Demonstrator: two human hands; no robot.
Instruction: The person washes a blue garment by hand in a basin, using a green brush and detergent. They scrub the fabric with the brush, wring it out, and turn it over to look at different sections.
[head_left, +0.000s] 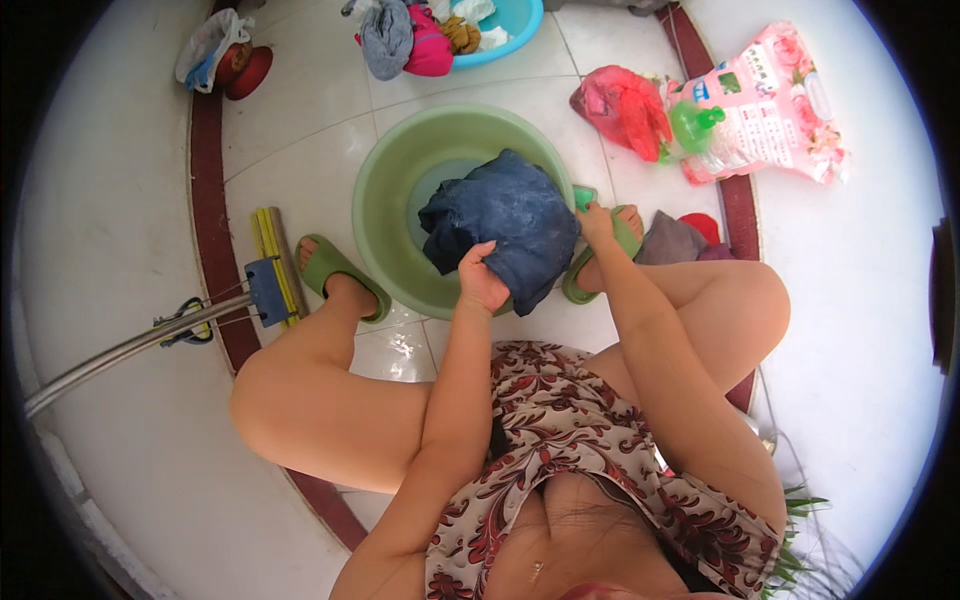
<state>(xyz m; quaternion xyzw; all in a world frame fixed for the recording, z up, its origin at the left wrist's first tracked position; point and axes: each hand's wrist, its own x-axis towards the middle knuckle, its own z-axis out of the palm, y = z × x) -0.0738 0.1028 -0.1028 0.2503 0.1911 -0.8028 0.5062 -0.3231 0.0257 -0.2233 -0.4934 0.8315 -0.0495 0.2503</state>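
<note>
A dark blue wet garment (517, 206) with whitish suds lies bunched over the right rim of a green plastic basin (386, 240). My left hand (484, 277) grips the near edge of this garment, thumb on top. Just outside the basin's right rim is my right hand (595, 223), at the garment's edge and against a small green plastic object (584, 196). Its fingertips are partly hidden, so what it grips is unclear. Shallow water seems to cover the basin floor.
Beyond the basin, a blue tub (517, 37) holds clothes. A red plastic bag (622, 109), green pump bottle (694, 127) and pink detergent bag (765, 105) stand at right. Cloths (671, 238) lie by my right foot. A sponge mop (274, 289) leans at left.
</note>
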